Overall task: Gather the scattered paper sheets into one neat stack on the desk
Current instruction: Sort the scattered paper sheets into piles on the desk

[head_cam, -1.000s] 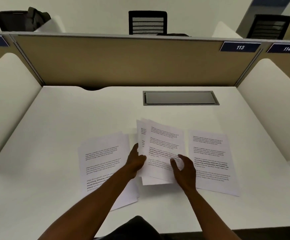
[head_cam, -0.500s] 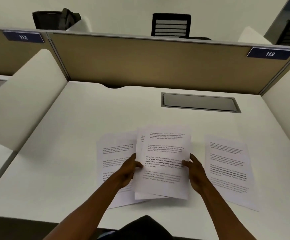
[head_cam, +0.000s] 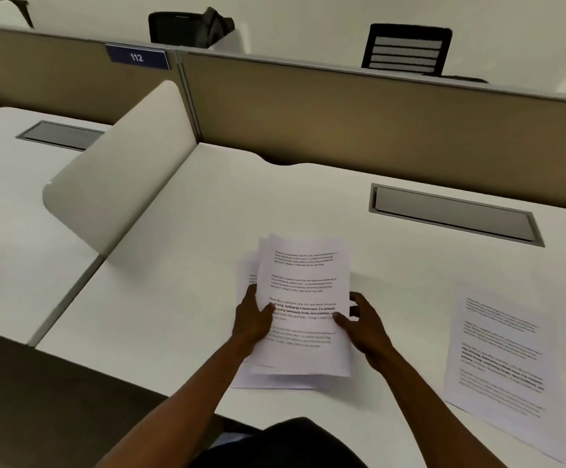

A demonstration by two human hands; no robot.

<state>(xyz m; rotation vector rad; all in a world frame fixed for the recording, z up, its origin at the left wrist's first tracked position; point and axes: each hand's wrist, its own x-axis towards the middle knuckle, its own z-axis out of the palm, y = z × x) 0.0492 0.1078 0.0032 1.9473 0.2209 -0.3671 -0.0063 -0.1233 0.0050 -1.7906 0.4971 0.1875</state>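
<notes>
A bundle of printed paper sheets [head_cam: 303, 288] is held over the white desk [head_cam: 180, 298], near its front middle. My left hand [head_cam: 252, 320] grips the bundle's left edge, thumb on top. My right hand [head_cam: 364, 324] grips its right edge. More sheets lie flat under the bundle, their edges [head_cam: 274, 383] showing at its left and bottom. One separate printed sheet [head_cam: 500, 363] lies flat at the right of the desk, apart from the bundle.
A grey cable hatch [head_cam: 453, 214] is set into the desk at the back right. A tan partition [head_cam: 376, 119] closes the back, and a curved white divider [head_cam: 119, 177] stands at the left. A neighbouring desk lies beyond it.
The held bundle has shifted left onto the left-hand sheets, now almost covering them. The view has swung left, leaving the single sheet farther to the right.
</notes>
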